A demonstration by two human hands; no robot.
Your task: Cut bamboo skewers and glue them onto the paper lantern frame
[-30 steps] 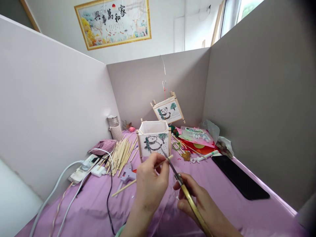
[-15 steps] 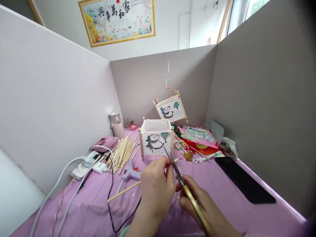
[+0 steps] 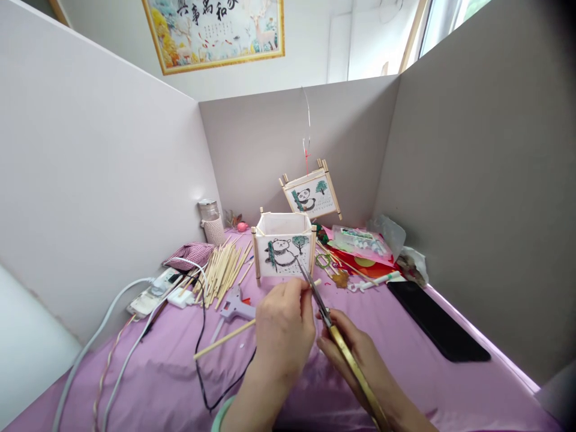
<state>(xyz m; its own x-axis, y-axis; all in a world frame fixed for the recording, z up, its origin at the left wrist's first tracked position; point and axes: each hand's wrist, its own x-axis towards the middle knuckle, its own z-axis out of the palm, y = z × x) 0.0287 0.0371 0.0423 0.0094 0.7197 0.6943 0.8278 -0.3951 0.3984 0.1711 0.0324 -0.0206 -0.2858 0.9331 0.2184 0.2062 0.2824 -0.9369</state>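
Note:
My left hand [image 3: 285, 327] is closed around a thin wooden stick [image 3: 225, 339], whose long end sticks out to the left and whose short tip shows past the fingers on the right. In my right hand [image 3: 353, 348] is a pair of scissors [image 3: 330, 324] with gold-coloured handles. Their blades point up and away, crossing the stick close to my left fingertips. Just beyond the hands stands a lantern-like box [image 3: 284, 255] with wooden corner posts and a panda drawn on its white front panel. The lower part of the scissor handles is partly hidden by my right hand.
A similar panda lantern [image 3: 312, 195] hangs tilted from a wire behind. To the left lie a glue gun [image 3: 236, 305], a pile of sticks [image 3: 222, 270], a power strip [image 3: 150, 298] and cables. On the right are a black phone-like slab [image 3: 436, 321] and coloured papers [image 3: 364, 264].
The whole view has shifted slightly, with the scene sitting a little higher. The hands, stick and scissors keep nearly the same arrangement, and more of the stick's right tip shows beyond the blades.

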